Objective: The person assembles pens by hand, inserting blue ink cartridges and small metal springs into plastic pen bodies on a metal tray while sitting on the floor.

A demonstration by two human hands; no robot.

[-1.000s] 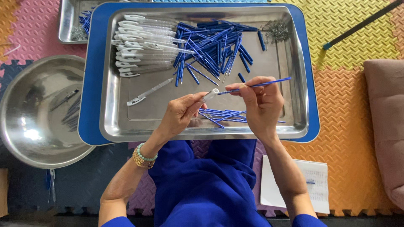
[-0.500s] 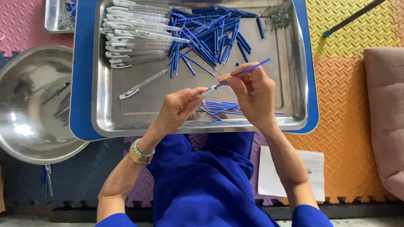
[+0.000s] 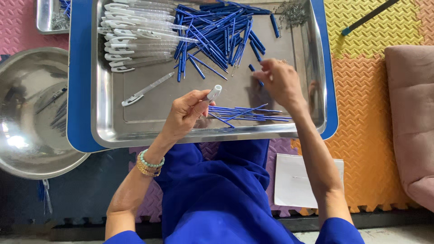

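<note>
Your left hand [image 3: 185, 113] is closed around a clear pen barrel [image 3: 212, 93] over the middle of the steel tray [image 3: 135, 129]. Only its pale open end shows past your fingertips, and its long axis runs up and to the right, the mouth aimed toward your other hand. Your right hand [image 3: 278, 81] is well apart from it, fingers down and pinching at a short blue piece [image 3: 252, 68] on the tray floor; whether they have closed on it cannot be told.

The barrel looks light, stiff and slick, so a grip around its middle with thumb and two fingers should steady it. The thin blue refills [image 3: 246, 113] lying just below your hands look bendy and easily rolled; take those near one end.
</note>
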